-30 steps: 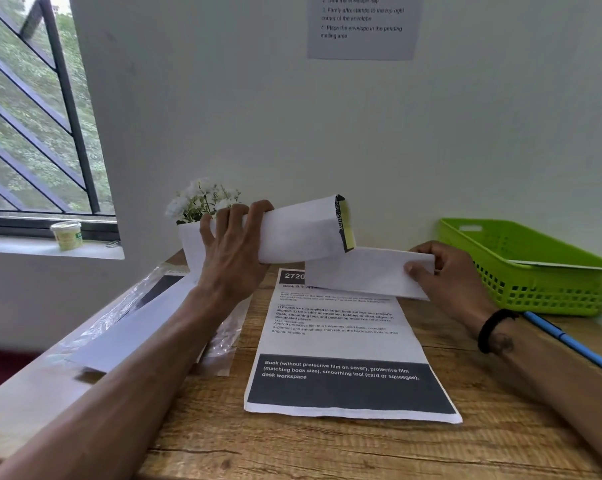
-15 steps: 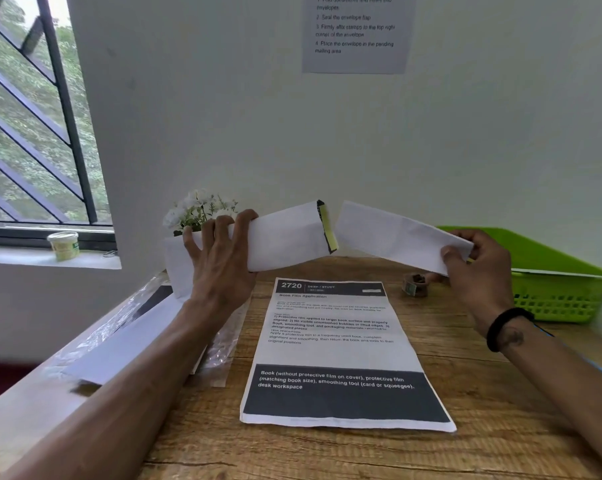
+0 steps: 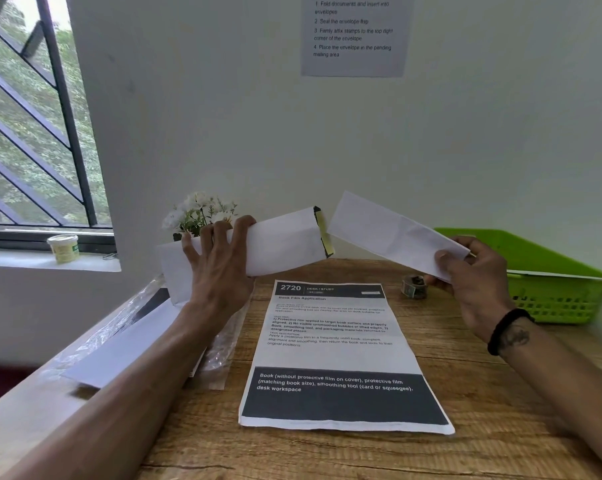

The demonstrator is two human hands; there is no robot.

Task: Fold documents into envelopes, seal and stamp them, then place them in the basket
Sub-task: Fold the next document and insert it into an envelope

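Both hands up above the desk. Left hand (image 3: 220, 268) wrapped around a white envelope (image 3: 279, 244), fingers curled over the top edge and pressing it bowed open, mouth facing 3 o'clock. Yellow adhesive strip with a dark edge showing along the flap at that open end. Right hand (image 3: 472, 275) pinching the near end of a folded document (image 3: 393, 233) between thumb and fingers, sheet tilted, far end raised and just beside the envelope's mouth, tip close to the yellow strip; touching or not, cannot tell. Plain white paper, soft crease lines across it. Black band (image 3: 507, 327) on the right wrist.

Below, at 6 o'clock, a printed sheet (image 3: 334, 355) lying flat on the wooden desk (image 3: 500, 427), dark header at the top, dark block of white text at the bottom. At 3 o'clock of the desk, a green basket (image 3: 552, 296) against the wall, a white envelope lying inside. Small roll of stamps (image 3: 414, 287) on the desk just beneath the right hand's fingers. At 9 o'clock, clear plastic wrap (image 3: 119, 323) and white sheets under the left forearm. White flowers (image 3: 202, 211) behind the left hand. Instruction notice (image 3: 355, 32) on the pale wall at 12 o'clock. Barred window (image 3: 33, 133) at 10 o'clock, small tub (image 3: 63, 247) on its sill.
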